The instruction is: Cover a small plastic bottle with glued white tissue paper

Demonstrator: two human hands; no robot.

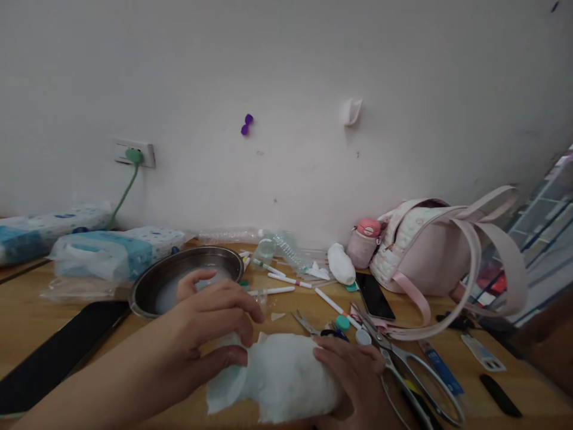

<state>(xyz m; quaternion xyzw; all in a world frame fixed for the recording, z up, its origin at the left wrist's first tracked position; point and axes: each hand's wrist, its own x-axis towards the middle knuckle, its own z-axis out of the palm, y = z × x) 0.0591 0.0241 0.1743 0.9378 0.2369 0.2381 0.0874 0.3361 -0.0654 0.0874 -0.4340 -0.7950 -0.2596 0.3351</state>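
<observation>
A white, lumpy bundle (293, 379), apparently something wrapped in damp tissue, lies low in front of me. My right hand (356, 370) is wrapped round its right end, fingers over the top. At the left end, a thin flap of damp tissue (227, 382) hangs loose. My left hand (215, 319) is bent over that end, with thumb and forefinger pinched close together at the tissue's edge; the other fingers are curled above. Behind the left hand sits a metal basin (147, 283) holding cloudy liquid.
Large scissors (414, 370) lie right of my right hand, beside a black phone (375, 297) and a pink bag (430, 257). Marker pens (333, 301), small scissors (308, 325) and plastic bottles (289, 251) litter the middle. Tissue packs (120, 251) stand left; another white bundle (341, 264) lies behind.
</observation>
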